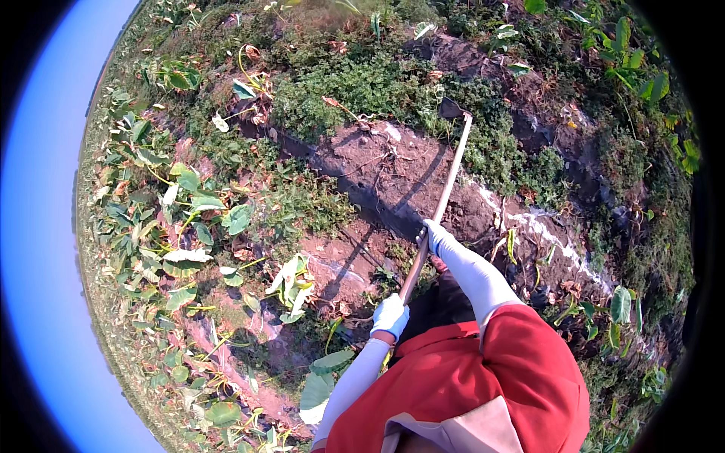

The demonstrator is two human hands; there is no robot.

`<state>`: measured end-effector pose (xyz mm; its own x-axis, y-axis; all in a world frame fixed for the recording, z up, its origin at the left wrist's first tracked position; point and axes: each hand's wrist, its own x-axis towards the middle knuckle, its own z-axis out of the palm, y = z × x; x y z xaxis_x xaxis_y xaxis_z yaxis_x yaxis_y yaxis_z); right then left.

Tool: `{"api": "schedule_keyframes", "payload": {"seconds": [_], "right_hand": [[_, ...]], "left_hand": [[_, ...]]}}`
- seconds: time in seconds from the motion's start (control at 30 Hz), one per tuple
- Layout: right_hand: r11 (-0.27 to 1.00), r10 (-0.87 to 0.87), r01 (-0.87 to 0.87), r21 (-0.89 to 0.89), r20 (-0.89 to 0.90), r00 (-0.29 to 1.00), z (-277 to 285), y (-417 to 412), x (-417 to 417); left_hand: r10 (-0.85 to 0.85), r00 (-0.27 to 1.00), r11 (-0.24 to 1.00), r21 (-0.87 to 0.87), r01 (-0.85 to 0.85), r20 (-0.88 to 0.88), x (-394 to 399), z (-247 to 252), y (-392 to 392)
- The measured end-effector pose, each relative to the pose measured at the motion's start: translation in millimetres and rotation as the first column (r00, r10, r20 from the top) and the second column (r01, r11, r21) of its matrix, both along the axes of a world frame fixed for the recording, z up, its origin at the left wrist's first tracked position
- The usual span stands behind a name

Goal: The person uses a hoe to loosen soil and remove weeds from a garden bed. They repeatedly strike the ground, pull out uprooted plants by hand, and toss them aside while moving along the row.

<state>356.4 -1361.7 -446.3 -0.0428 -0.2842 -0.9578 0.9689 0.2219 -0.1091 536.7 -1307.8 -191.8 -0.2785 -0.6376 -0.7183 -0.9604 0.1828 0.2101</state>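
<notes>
A long-handled hoe reaches away from me over the ground. Its dark metal blade point(451, 108) is at the far end, against low green weeds. Both my hands are closed around the wooden handle point(451, 175). My left hand point(391, 316), in a white glove, grips close to the handle's near end. Farther up the shaft is my right hand point(435, 236), also gloved, with its fingers partly hidden behind the wood. Beneath the handle lies a patch of bare brown soil point(379, 153), crossed by the hoe's shadow.
Low weeds point(362, 85) border the bare soil on its far side. Broad-leaved plants point(190, 204), some wilted, spread across the left. A drooping leafy plant point(291, 286) stands left of my hands. Whitish streaked soil point(552, 235) and dry stems lie to the right.
</notes>
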Motion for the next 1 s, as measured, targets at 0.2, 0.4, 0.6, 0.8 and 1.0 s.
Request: {"api": "schedule_keyframes", "payload": {"seconds": [0.2,0.4,0.6,0.8,1.0], "right_hand": [[0.996,0.035,-0.04,-0.073,-0.081,0.996,17,9,-4],[0.999,0.016,-0.021,0.025,0.188,0.982,115,40,65],[0.985,0.121,-0.156,0.077,0.34,0.932,167,65,116],[0.991,0.13,-0.132,0.019,0.102,0.986,76,46,77],[0.927,0.328,-0.305,0.216,-0.078,0.941,33,34,54]], "left_hand": [[-0.022,1.0,0.999,0.029,0.022,-0.008,-17,15,-8],[0.032,0.998,0.995,0.09,-0.037,0.052,51,73,28],[0.14,0.905,0.951,0.201,-0.236,0.401,140,143,71],[0.155,0.918,0.932,0.254,-0.258,0.365,123,123,86],[0.148,0.945,0.954,0.211,-0.215,0.292,116,40,106]]}}
